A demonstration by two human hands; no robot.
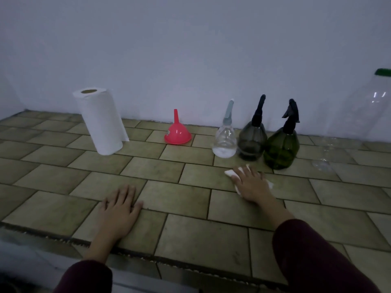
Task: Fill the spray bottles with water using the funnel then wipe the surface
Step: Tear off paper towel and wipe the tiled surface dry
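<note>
Three spray bottles stand in a row near the wall: a clear one (225, 140), a smoky grey one (251, 142) and a green one (281, 148), each with its spray head on. A red funnel (177, 133) sits upside down to their left. My right hand (251, 183) lies flat on a folded white paper towel (230, 173), pressing it on the tiled surface (173, 199) just in front of the bottles. My left hand (120, 206) rests flat and open on the tiles near the front edge, holding nothing.
A white paper towel roll (101, 121) stands at the back left. A large clear plastic water jug with a green cap (359, 115) stands at the far right by the wall. The tiled surface's front edge runs just below my left hand.
</note>
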